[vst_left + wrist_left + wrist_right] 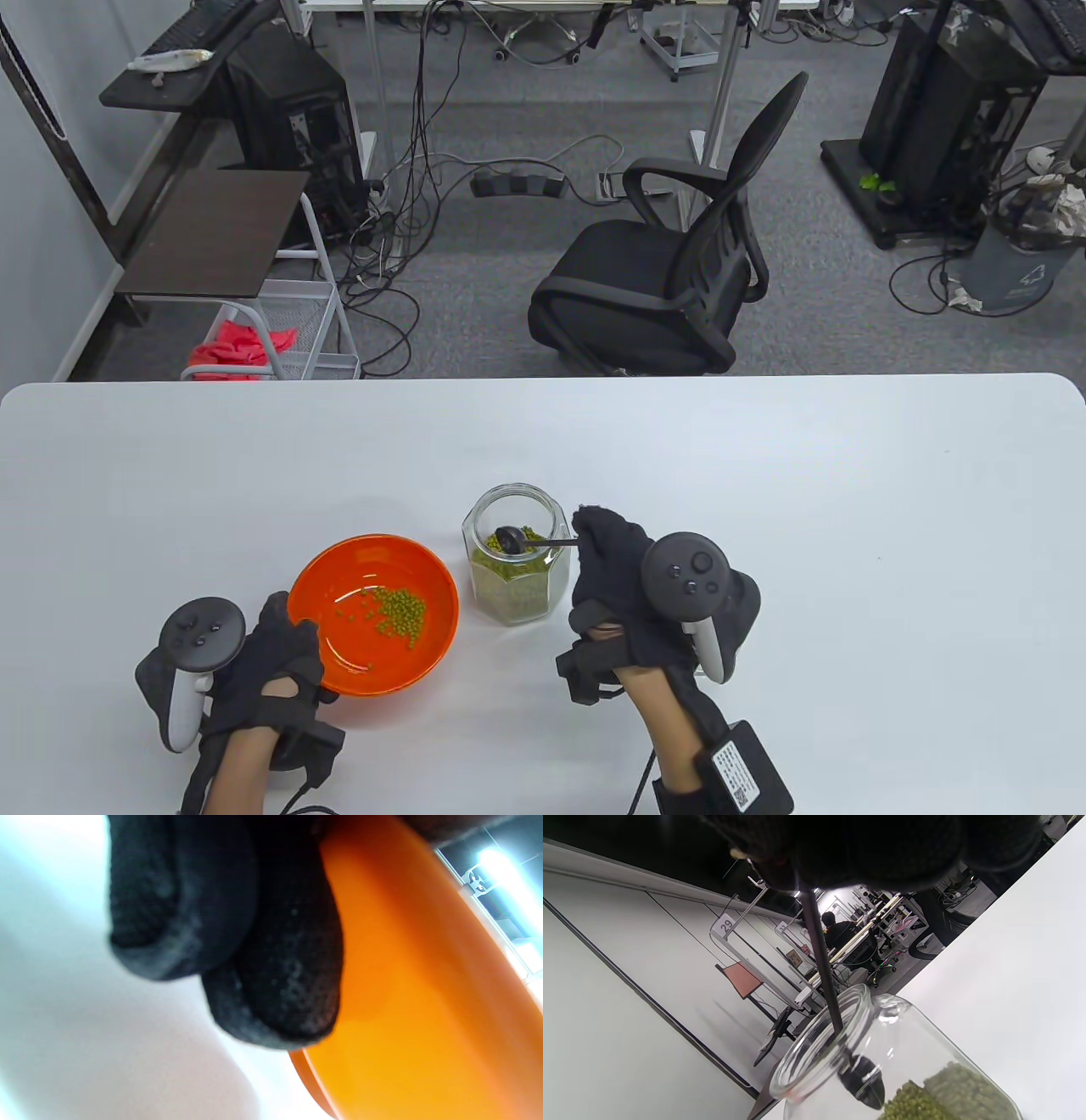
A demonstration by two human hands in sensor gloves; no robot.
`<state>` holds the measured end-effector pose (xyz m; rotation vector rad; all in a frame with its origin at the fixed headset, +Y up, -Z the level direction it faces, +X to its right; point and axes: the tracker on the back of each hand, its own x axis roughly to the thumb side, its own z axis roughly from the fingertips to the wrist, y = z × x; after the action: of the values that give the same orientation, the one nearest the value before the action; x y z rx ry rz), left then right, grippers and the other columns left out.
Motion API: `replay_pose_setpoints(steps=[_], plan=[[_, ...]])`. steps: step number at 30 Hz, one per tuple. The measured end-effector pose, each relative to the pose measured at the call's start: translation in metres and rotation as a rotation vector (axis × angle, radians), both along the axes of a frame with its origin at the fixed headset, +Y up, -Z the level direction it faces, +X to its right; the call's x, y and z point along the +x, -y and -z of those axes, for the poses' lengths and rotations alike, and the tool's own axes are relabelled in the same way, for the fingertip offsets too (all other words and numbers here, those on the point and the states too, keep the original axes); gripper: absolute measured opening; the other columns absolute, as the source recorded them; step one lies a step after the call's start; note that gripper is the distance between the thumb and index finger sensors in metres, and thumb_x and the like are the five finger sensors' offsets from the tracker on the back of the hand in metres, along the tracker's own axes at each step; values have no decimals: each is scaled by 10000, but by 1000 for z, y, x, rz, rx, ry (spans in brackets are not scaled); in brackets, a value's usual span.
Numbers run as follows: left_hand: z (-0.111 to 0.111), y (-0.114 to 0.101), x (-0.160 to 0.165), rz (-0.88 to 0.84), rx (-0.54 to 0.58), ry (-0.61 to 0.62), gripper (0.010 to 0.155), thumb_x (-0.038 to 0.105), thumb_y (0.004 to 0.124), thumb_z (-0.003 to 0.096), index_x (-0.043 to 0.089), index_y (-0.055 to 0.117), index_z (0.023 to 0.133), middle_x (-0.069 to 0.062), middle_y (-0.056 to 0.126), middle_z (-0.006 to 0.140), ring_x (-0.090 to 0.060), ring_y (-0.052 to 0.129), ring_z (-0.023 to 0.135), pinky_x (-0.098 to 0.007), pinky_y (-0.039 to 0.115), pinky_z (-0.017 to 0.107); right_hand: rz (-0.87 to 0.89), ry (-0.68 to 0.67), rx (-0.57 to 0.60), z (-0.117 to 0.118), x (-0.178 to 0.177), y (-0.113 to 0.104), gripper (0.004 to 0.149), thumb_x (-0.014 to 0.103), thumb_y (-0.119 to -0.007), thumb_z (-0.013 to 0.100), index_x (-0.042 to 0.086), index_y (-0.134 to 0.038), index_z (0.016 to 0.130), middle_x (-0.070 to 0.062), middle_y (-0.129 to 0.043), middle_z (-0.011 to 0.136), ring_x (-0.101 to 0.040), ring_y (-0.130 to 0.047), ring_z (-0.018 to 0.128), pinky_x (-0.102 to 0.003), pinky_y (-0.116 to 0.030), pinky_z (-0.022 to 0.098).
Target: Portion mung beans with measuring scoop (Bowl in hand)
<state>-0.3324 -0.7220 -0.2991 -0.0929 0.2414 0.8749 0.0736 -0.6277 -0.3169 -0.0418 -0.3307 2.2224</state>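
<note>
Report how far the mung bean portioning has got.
Done: some mung beans already lie in the orange bowl, which the left hand grips. In hand: the right hand holds the scoop inside the jar. Left: lifting this scoopful across into the bowl.

Two hands in black knit sensor gloves with trackers strapped on.

The left hand [271, 662] wears a black fabric glove with a cut-out at the back, a dark round-headed tracker with small buttons and a pale grey grip, and a black box at the wrist with a cable running off. The right hand [615, 586] has the same glove and tracker, a black block strapped beside the wrist, and a black module with a white printed label on the forearm. Close up, the left fingers [280, 984] show coarse, pilled knit.
</note>
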Motion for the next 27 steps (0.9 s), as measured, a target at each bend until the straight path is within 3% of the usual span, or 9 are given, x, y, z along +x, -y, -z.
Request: replay_pose_setpoints(steps=[16, 21, 27], plan=[[-1, -2, 0, -12, 20, 10, 646, 326, 687, 525, -16, 468, 1027, -124, 831, 834, -97, 1160, 185, -174, 1007, 130, -351, 18, -65, 31, -48, -6, 394, 212, -764, 470, 93, -831, 839, -231, -869, 637, -310, -912, 403, -621, -717, 458], [-1, -2, 0, -11, 22, 8, 646, 326, 687, 525, -16, 467, 1027, -124, 832, 833, -97, 1160, 186, -173, 1008, 128, -338, -19, -123, 40, -57, -7, 395, 228, -753, 466, 84, -827, 826, -218, -881, 605, -281, -921, 368, -603, -749, 428], [-1, -3, 0, -11, 20, 5, 645, 326, 687, 525, -15, 468, 1028, -125, 832, 833, -98, 1160, 186, -175, 1007, 130, -184, -37, -169, 47, -47, -1, 400, 254, -725, 463, 60, -823, 798, -202, -896, 539, -237, -928, 299, -571, -789, 367]])
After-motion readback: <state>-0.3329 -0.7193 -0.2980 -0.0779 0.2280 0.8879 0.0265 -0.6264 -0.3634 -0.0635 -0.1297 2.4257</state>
